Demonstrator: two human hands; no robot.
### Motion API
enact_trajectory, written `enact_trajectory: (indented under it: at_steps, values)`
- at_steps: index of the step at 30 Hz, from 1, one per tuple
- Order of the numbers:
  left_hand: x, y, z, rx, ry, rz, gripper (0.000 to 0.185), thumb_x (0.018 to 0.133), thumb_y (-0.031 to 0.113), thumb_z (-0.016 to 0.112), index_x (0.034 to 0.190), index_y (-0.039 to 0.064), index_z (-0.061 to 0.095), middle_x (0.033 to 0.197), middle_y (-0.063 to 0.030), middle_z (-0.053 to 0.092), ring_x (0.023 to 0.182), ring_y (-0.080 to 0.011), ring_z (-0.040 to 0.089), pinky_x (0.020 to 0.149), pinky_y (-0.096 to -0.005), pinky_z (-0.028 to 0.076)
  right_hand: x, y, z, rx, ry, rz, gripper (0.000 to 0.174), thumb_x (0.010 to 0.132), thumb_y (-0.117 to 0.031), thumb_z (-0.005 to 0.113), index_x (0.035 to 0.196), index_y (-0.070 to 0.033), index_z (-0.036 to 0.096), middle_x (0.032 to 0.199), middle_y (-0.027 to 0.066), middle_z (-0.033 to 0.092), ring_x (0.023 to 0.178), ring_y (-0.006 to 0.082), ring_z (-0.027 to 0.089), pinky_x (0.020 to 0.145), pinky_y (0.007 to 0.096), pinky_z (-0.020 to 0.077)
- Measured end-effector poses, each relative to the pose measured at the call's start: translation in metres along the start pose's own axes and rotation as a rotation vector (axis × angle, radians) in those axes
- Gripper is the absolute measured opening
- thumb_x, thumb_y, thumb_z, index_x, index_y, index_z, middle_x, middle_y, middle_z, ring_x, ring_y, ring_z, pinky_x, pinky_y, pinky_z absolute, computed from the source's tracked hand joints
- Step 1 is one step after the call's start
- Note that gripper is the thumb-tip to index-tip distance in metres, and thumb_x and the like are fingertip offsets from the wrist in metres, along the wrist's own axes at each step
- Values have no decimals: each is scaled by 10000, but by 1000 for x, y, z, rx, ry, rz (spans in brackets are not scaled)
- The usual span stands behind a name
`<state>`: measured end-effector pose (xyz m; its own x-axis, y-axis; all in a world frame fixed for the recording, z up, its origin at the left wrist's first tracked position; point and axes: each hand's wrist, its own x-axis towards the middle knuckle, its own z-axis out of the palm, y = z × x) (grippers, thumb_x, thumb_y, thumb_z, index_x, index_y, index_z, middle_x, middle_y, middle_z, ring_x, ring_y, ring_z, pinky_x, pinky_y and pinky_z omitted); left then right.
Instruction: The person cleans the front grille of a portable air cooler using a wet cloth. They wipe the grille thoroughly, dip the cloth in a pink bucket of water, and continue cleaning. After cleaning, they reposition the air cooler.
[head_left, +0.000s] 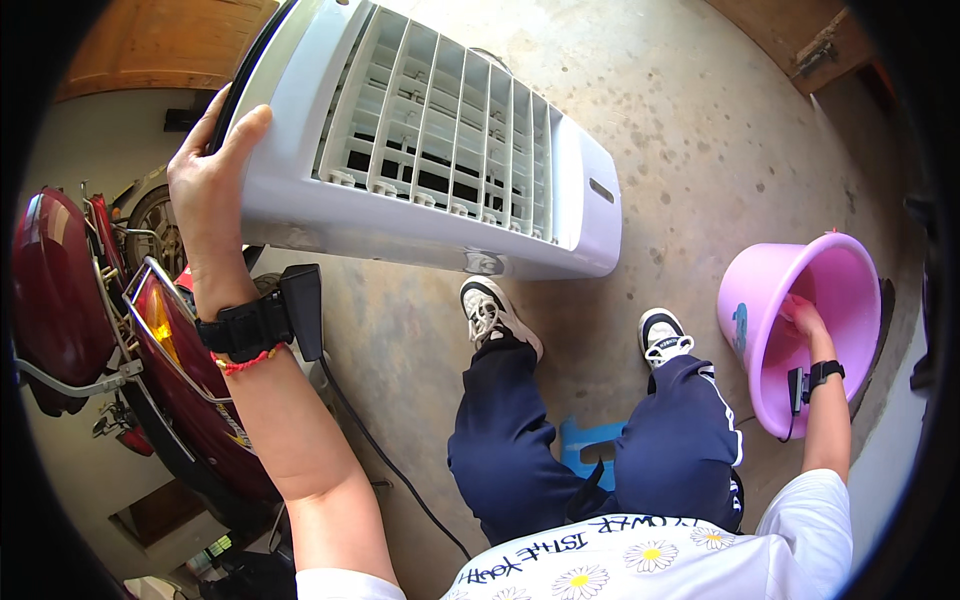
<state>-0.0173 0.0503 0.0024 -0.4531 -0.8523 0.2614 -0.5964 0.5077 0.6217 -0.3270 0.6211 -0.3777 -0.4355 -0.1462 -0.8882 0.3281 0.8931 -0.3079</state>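
Observation:
My left hand (210, 165) grips the top edge of a white air cooler (277, 187), thumb on the front face and fingers behind the rim. The cooler's louvred front grille (442, 135) faces up towards me, with dark gaps behind its slats. Over on the right, my right hand (804, 315) reaches inside a pink plastic bucket (757, 262). Its fingers are partly hidden and blurred in there, so whether they hold anything is unclear. Both wrists wear black straps with small devices.
A dark red motorcycle (187, 360) stands close on the left. Between my legs is a blue plastic stool (577, 442). A black cable (390, 465) hangs beside my left arm. Wooden furniture (165, 45) is at the far left, and a wooden panel (802, 37) at the far right.

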Motion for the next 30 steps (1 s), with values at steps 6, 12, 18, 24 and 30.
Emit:
enact_trajectory:
  at_steps: [6, 12, 18, 24, 30]
  values:
    - [8, -5, 1, 23, 25, -46, 578, 705, 336, 725, 1183, 26, 632, 969, -86, 668, 848, -145, 615, 794, -249, 470, 79, 52, 49, -58, 154, 143, 401, 878, -350, 521, 1184, -91, 556, 1026, 73, 627, 856, 174, 579, 756, 353, 473]
    - [12, -10, -5, 60, 39, -129, 551, 753, 361, 691, 1133, -32, 621, 954, -93, 640, 829, -164, 595, 749, -264, 460, 68, 49, 61, 577, 78, 58, 384, 894, -306, 520, 1199, -72, 540, 1066, 84, 612, 916, 181, 570, 795, 361, 472]
    - [9, -17, -9, 112, 126, -182, 612, 720, 394, 703, 1162, -22, 621, 975, -116, 648, 841, -185, 606, 754, -273, 471, 51, 24, 68, 1161, -27, -96, 368, 911, -262, 518, 1213, -53, 523, 1106, 95, 597, 977, 187, 561, 834, 368, 471]
    - [2, -26, -16, 72, 110, -201, 632, 716, 388, 710, 1176, -33, 604, 969, -129, 652, 852, -192, 617, 745, -285, 482, 75, 43, 47, 1347, -91, -193, 354, 927, -218, 516, 1228, -33, 507, 1147, 105, 583, 1037, 194, 552, 873, 376, 470]
    - [4, -31, -20, 17, 84, -173, 607, 713, 378, 721, 1149, -32, 618, 947, -118, 654, 823, -177, 613, 739, -261, 473, 76, 58, 13, 1258, -174, -168, 200, 887, -190, 619, 1048, -74, 599, 861, -9, 622, 687, 77, 554, 595, 189, 462]
